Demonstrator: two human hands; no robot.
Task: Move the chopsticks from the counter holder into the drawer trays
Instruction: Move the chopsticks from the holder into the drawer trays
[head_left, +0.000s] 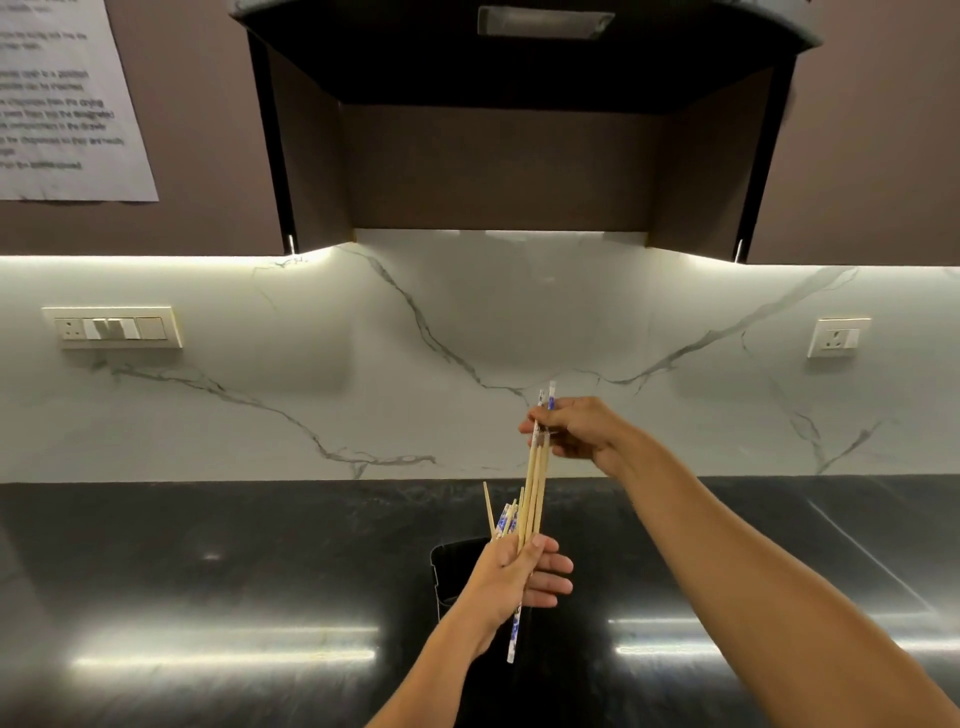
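Note:
A black holder (457, 566) stands on the dark counter (208, 571), with several chopsticks (501, 519) sticking up out of it. My right hand (576, 428) pinches the blue-and-white tops of a few wooden chopsticks (535, 483) lifted above the holder. My left hand (514, 577) is just above the holder and grips a bundle of chopsticks, one with a blue-patterned end (514, 634) hanging below the palm. The lower tips of the right hand's chopsticks reach the left hand's fingers. No drawer or tray is in view.
A white marble backsplash (363, 389) rises behind the counter, with a switch panel (114, 327) at left and a socket (836, 338) at right. A dark range hood (519, 104) and upper cabinets hang overhead. A printed sheet (62, 98) is stuck on the left cabinet.

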